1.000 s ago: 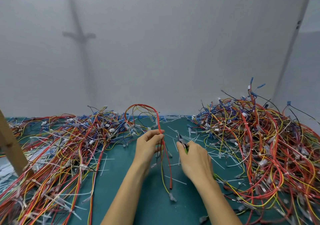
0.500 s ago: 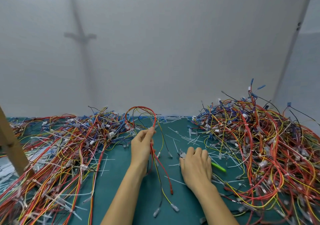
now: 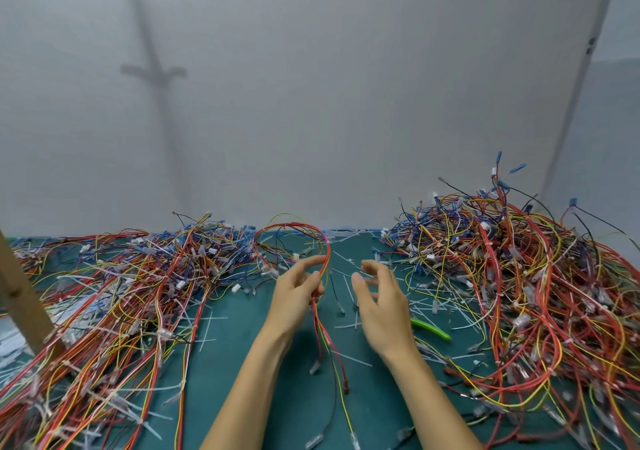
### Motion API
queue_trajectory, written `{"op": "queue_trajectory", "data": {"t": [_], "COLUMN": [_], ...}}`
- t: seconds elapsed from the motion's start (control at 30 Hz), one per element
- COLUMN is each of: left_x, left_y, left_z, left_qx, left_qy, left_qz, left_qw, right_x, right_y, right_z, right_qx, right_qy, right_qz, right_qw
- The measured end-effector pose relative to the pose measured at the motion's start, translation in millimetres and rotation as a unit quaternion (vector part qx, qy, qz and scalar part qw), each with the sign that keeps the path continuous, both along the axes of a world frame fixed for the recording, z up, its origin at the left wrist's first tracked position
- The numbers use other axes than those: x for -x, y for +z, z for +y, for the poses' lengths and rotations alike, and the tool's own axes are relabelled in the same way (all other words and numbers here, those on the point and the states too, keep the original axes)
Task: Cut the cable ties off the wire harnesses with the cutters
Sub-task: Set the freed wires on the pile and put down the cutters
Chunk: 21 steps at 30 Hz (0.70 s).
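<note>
Left hand (image 3: 294, 302) holds a harness (image 3: 320, 332). Right hand (image 3: 381, 307) is open; cutters (image 3: 431, 329) lie on the table (image 3: 377, 410). Many ties (image 3: 349, 359) cut, piles (image 3: 519, 294) left.

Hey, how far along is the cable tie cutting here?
Done: loose white cable-tie offcuts litter the teal mat. In hand: the left hand grips a red and yellow wire harness; the right hand is empty, the green-handled cutters lying beside it. Remaining: tangled left pile and right pile of harnesses; which is finished I cannot tell.
</note>
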State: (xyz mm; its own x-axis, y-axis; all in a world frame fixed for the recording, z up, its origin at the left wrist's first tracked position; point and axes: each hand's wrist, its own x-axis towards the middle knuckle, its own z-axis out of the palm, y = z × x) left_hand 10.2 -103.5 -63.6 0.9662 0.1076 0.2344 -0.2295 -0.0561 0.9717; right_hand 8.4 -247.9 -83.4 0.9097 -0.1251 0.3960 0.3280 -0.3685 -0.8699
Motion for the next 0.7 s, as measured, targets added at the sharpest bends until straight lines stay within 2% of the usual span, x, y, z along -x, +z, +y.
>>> {"op": "queue_trajectory", "data": {"t": [0.13,0.3,0.47,0.57,0.63,0.7], "left_x": [3.8,6.4,3.7,-4.0,-7.4,-7.9], "left_y": [-1.5,-3.5,-8.7,-12.4,-10.0,-4.2], "left_z": [2.1,-5.1,-1.6,-2.3,-2.3,0.4], "left_qx": [-0.058,-0.117,-0.185,-0.156,-0.044,0.104], "left_qy": [-0.063,-0.118,-0.108,0.027,0.101,0.087], "left_qz": [0.01,0.041,0.038,0.079,0.103,0.114], "left_qw": [0.996,0.985,0.976,0.984,0.989,0.984], "right_x": [-2.1,0.8,1.2,4.2,6.2,5.5], "right_y": [-3.4,3.6,10.3,12.5,13.3,9.7], "right_z": [2.7,6.0,-2.6,-7.0,-7.2,-5.1], "right_qx": [-0.108,-0.186,-0.27,-0.202,-0.107,0.023], "right_qy": [0.072,0.063,0.039,0.067,0.096,0.103], "right_qz": [0.062,0.062,0.062,0.035,0.014,0.004], "right_qw": [0.99,0.979,0.96,0.976,0.99,0.994]}}
